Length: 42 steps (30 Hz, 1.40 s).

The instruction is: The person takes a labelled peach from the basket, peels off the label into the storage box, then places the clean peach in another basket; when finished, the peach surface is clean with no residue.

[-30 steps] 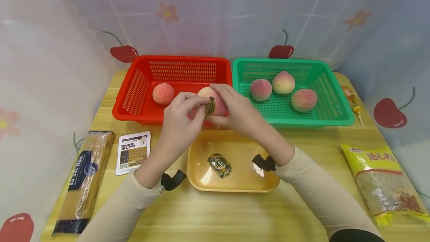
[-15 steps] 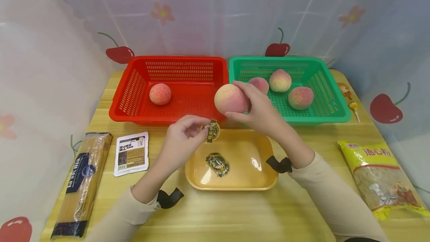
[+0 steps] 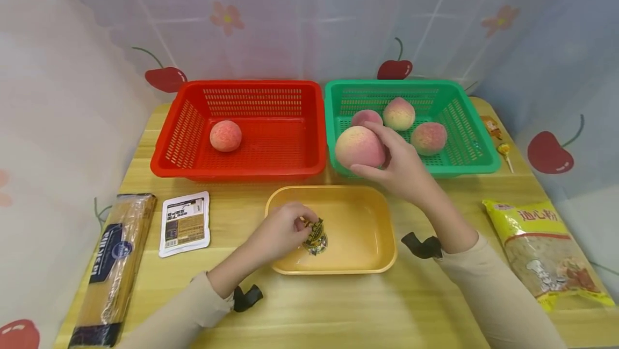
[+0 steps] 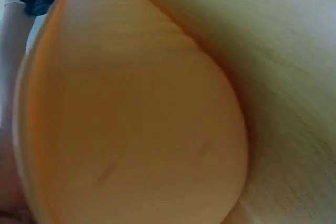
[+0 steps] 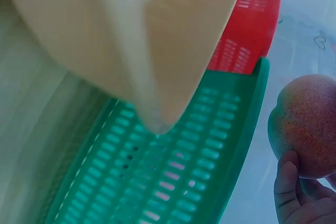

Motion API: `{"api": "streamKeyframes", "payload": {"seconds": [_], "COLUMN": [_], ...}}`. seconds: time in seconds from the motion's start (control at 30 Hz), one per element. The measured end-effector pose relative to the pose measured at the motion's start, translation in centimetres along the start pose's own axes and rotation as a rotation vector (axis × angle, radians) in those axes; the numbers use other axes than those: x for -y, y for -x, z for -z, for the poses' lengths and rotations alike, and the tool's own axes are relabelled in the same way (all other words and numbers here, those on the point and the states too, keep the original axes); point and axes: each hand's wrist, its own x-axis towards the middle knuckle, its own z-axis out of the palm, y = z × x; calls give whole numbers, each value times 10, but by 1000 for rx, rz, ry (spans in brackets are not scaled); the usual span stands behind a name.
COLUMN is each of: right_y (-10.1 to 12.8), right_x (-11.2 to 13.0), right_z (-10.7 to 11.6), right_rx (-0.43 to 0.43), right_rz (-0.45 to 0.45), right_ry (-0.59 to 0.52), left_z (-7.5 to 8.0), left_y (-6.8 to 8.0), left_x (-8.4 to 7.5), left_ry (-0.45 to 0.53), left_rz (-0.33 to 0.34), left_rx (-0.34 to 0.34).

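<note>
My left hand [image 3: 285, 233] is over the left part of the yellow tray [image 3: 367, 230], fingertips pinching a black-and-gold sticker [image 3: 316, 225]. A similar sticker [image 3: 316, 246] lies on the tray floor just under it, partly hidden. In the left wrist view the tray's outer wall [image 4: 142, 103] fills most of the picture. My right hand [image 3: 406, 165] grips a pink-and-cream peach [image 3: 357, 147] above the front left of the green basket [image 3: 483, 168]; the right wrist view shows this peach [image 5: 310, 124] between fingers and thumb. Behind it, three peaches sit in the green basket, one partly covered.
A red basket [image 3: 237, 172] with one peach [image 3: 225, 135] stands left of the green one. Spaghetti [image 3: 113, 268] and a white-edged packet [image 3: 185, 223] lie at left. A yellow pasta bag [image 3: 546, 255] and a lollipop [image 3: 505, 154] lie at right.
The hands have parted. My right hand has carried the peach rightward from the red basket's front to the green basket. My left hand has pulled the sticker off the peach and lowered it to the tray.
</note>
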Motion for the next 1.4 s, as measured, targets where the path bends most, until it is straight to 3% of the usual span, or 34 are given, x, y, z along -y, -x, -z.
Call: {"api": "streamKeyframes", "payload": {"seconds": [0.13, 0.23, 0.4, 0.6, 0.73, 0.87, 1.07, 1.3, 1.4], "right_y": [6, 10, 17, 19, 15, 7, -12, -31, -35], "right_x": [-9, -15, -24, -35, -49, -68, -92, -99, -100], "right_z": [7, 11, 18, 28, 37, 45, 50, 52, 51], "right_rx": [-8, -11, -27, -61, -58, -18, 86, 298, 346], "right_rz": [-20, -51, -107, -127, -184, -237, -178, -257, -295], "right_ry": [-7, -23, -84, -136, -89, -5, 179, 280, 293], "left_z": [-8, -11, -6, 19, 33, 36, 29, 21, 19], "left_y": [-5, -5, -3, -13, -32, -58, -89, -101, -102], "left_x": [6, 7, -2, -30, -45, -48, -44, -38, -36], "left_ry": [-193, -318, -430, -451, -425, -394, -395, -381, -374], "left_rz": [-103, -188, -231, -263, -208, -108, -15, 2, -10], "left_rx": [79, 81, -16, -184, -219, -143, -53, 3, 10]}}
